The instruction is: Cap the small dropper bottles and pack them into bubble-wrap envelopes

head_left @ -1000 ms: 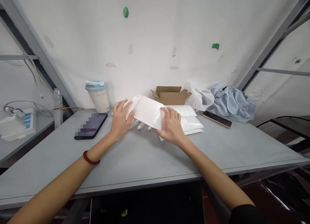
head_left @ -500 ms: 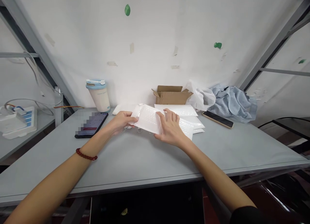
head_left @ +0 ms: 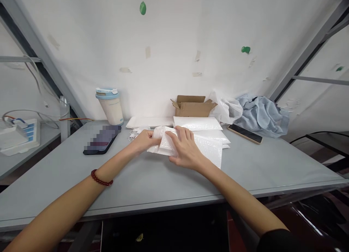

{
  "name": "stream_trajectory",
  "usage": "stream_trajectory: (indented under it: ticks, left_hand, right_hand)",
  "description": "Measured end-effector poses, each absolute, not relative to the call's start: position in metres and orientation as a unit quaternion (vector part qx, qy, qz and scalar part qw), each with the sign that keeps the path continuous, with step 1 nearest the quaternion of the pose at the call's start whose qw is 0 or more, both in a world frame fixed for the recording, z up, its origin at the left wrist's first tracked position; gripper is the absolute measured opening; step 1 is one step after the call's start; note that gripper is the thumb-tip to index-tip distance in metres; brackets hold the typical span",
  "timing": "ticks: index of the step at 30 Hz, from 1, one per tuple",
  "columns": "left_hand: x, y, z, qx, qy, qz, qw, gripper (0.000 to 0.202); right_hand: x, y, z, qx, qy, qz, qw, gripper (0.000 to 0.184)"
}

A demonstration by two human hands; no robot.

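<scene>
A white bubble mailer [head_left: 207, 150] lies flat on the grey table [head_left: 152, 183], its left end between both hands. My left hand [head_left: 144, 141] pinches that open end, fingers closed on it. My right hand [head_left: 184, 150] presses on top of the mailer, fingers curled over its folded edge. More white mailers [head_left: 197, 124] are stacked just behind. A white cable [head_left: 135, 133] peeks out behind my left hand.
A dark phone [head_left: 102, 143] lies at the left, a lidded cup [head_left: 109, 106] behind it. At the back stand an open cardboard box [head_left: 193, 106], a clear plastic bag [head_left: 227, 109], blue cloth [head_left: 260, 116] and a second phone [head_left: 244, 133]. A white device [head_left: 17, 135] sits far left.
The mailer was held up, tilted above the table; both hands have brought it down flat. My left hand shifted from its side to pinching its left end.
</scene>
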State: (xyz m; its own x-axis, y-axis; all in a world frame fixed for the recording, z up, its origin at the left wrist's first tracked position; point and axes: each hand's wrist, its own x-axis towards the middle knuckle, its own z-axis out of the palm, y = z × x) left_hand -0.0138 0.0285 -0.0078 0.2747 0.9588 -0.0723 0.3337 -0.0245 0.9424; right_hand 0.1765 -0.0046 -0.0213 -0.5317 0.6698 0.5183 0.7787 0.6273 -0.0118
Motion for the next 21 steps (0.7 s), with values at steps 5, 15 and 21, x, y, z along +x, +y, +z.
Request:
stream_trajectory:
  ticks: [5,15,21]
  left_hand:
    - [-0.014,0.031,-0.008,0.646,0.519,0.326,0.455,0.02]
    - [-0.078,0.069,0.004,0.69,0.668,0.277,0.004,0.025]
    - [-0.101,0.087,-0.008,0.698,0.67,0.21,0.141,0.034]
  right_hand:
    - [0.176,-0.003,-0.023,-0.415,-0.864,-0.118,0.261,0.057]
    - [0.186,0.006,-0.019,-0.469,-0.806,-0.109,0.345,0.044]
    - [0.189,0.006,-0.018,-0.465,-0.798,-0.029,0.383,0.038]
